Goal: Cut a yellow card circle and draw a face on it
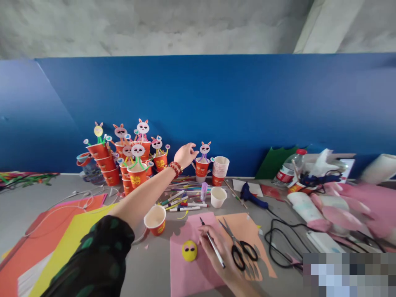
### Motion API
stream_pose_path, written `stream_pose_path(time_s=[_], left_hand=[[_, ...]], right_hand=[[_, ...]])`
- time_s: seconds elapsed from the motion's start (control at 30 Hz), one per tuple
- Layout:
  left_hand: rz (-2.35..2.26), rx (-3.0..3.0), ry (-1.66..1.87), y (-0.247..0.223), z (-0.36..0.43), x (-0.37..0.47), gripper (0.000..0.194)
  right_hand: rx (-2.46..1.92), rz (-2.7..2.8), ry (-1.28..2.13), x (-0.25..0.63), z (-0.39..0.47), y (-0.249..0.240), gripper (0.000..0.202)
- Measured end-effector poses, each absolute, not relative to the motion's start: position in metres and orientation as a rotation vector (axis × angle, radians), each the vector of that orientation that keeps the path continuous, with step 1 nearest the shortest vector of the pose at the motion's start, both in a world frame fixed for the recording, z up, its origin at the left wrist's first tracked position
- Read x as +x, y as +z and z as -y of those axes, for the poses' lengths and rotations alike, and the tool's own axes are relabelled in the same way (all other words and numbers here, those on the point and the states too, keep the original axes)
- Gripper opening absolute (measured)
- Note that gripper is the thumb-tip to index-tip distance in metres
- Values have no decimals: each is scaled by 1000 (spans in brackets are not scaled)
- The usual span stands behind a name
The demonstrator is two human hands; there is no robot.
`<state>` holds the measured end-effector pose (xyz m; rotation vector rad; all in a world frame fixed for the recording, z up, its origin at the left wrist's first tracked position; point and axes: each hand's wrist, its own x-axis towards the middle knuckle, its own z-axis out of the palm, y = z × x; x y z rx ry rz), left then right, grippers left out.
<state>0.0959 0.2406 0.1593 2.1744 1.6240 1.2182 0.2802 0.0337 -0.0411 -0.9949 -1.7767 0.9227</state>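
The left hand [185, 154] is extended far forward, fingers loosely spread, its fingertips touching or just short of the orange paper cup topped with a rabbit-face figure on purple pipe-cleaner arms [203, 164]; contact cannot be confirmed. That cup stands upright on the grey tabletop [148, 268] against the blue backdrop, just left of a stack of white-rimmed orange cups [220, 169].

The right hand [221, 251] rests on the pink paper sheet [188, 272], closed around a slim silver pen [213, 243]. The pen's long axis runs diagonally, tip pointing up-left toward the rabbit cup, rear end down-right across the palm.

Progress, as judged: well to the left of the rabbit cup stands a cluster of finished rabbit cups [130, 159], so many units appear complete. A yellow oval face piece with drawn eyes [189, 251] lies on the pink sheet just left of the pen hand, not mounted on anything. An open orange cup [155, 220] and a small white cup [218, 196] stand bare, forward of the rabbit cup. Further assembly seems outstanding.

Black-handled scissors [239, 247] lie on a peach paper sheet [247, 235], right of the pen. Markers [182, 202] are scattered between the rabbit cup and the pink sheet.
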Motion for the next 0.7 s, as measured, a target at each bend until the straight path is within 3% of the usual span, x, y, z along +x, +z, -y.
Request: stream_pose_path(time_s=[0.27,0.43,0.7], left_hand=[[-1668,2068,1067,145,-278,122,34],[-1646,2069,1095,153,-275,117,34],[-1513,2135,1389,201,-219,100,8]], right_hand=[[-947,1810,923,282,-30,-22,18],[-957,1797,911,283,-31,-26,25],[-1001,1743,937,284,-31,-17,28]])
